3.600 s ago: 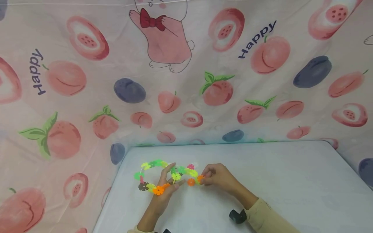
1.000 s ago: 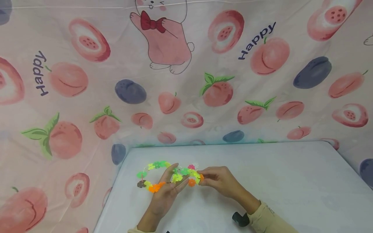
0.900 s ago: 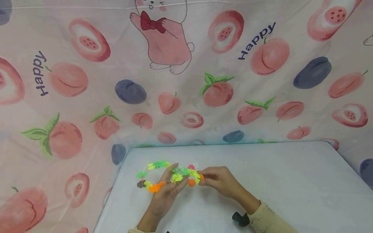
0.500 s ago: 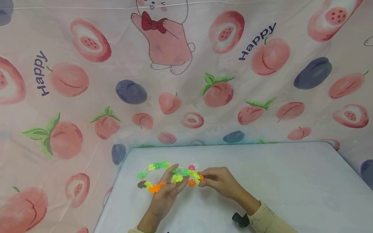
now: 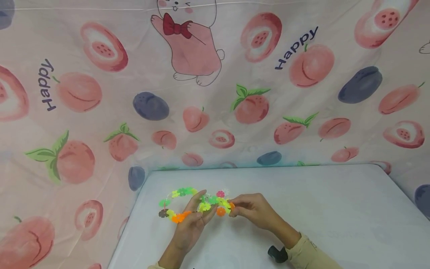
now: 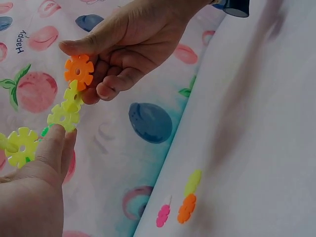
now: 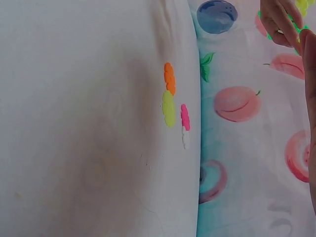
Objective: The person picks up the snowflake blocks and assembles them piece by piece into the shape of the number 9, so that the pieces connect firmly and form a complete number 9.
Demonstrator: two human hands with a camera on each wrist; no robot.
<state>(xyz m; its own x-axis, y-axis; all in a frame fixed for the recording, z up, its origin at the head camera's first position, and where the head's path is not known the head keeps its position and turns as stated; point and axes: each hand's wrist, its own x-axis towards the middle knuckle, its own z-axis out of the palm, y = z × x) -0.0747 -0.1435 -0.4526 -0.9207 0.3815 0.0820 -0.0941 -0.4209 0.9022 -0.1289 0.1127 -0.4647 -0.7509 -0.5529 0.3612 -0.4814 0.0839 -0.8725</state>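
Observation:
My left hand (image 5: 190, 228) grips a chain of notched flower-shaped plastic discs (image 5: 181, 217) in green, yellow, orange and dark brown. Its left part curves in a loop above the table, partly hidden by the fingers. At the chain's right end, my right hand (image 5: 254, 207) pinches an orange disc (image 6: 79, 71) between thumb and fingers. That disc meets a yellow disc (image 6: 73, 97) in the left wrist view. Left fingertips (image 6: 55, 138) lie against another yellow disc close by. In the right wrist view the left hand (image 7: 282, 22) shows at the top right.
On the white table (image 5: 336, 209) lie a pink disc (image 7: 185, 116) joined to a white one (image 7: 185, 138), and an orange disc (image 7: 169, 79) touching a yellow one (image 7: 169, 109). A black curved object (image 5: 277, 254) sits by the right sleeve. Fruit-print cloth (image 5: 208, 93) hangs behind.
Since the oldest frame, the loop has tilted and the right-hand fingers have shifted over the orange disc, covering more of it. Over the last second both hands stay almost still.

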